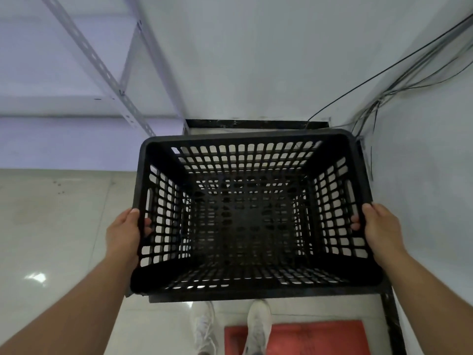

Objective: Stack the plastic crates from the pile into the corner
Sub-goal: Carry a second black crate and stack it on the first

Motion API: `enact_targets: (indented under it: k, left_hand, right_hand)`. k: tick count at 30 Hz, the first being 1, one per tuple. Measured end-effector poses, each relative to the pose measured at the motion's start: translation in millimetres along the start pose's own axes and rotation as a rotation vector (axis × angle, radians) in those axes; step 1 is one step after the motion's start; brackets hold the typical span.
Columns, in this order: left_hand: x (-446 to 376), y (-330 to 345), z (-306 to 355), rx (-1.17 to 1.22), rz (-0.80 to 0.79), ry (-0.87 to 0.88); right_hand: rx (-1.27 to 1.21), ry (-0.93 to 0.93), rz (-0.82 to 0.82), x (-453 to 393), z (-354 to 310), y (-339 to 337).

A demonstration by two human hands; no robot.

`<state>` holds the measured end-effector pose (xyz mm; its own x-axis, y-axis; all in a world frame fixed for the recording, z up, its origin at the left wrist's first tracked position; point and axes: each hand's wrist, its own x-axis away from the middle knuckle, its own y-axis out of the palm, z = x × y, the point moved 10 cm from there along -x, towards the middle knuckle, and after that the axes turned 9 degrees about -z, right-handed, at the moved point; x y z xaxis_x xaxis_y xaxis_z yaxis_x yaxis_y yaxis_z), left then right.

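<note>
A black plastic crate (245,216), open side up, is held over the far right corner of the floor (51,226), where the back wall (256,60) meets the right wall (435,175). Through its slotted bottom more black lattice is seen directly beneath, so it appears to sit over a crate already there; whether the two touch cannot be told.

The left hand (125,234) is curled around the crate's left rim, fingers pushed through the side slots. The right hand (378,226) is wrapped round the right rim in the same way.

The far rim lies close to the black skirting (245,123) at the back wall. The right rim is just beside the right wall, where loose cables (384,98) hang down near the crate's far right corner.

To the left, bare floor is left open up to a metal shelf frame (102,65). At the near edge, two white shoes (258,326) stand just behind the crate, one on a red mat (320,336).
</note>
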<state>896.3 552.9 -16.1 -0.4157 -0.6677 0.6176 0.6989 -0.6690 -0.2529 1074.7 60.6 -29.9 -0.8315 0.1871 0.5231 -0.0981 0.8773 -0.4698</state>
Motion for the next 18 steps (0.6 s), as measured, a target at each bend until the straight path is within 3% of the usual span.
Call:
enact_targets:
  k: [18]
  left_hand:
    - [-34,12,-3,-0.136,-0.046,-0.004]
  right_hand:
    - [0.056,0.042,-0.031,-19,8,23]
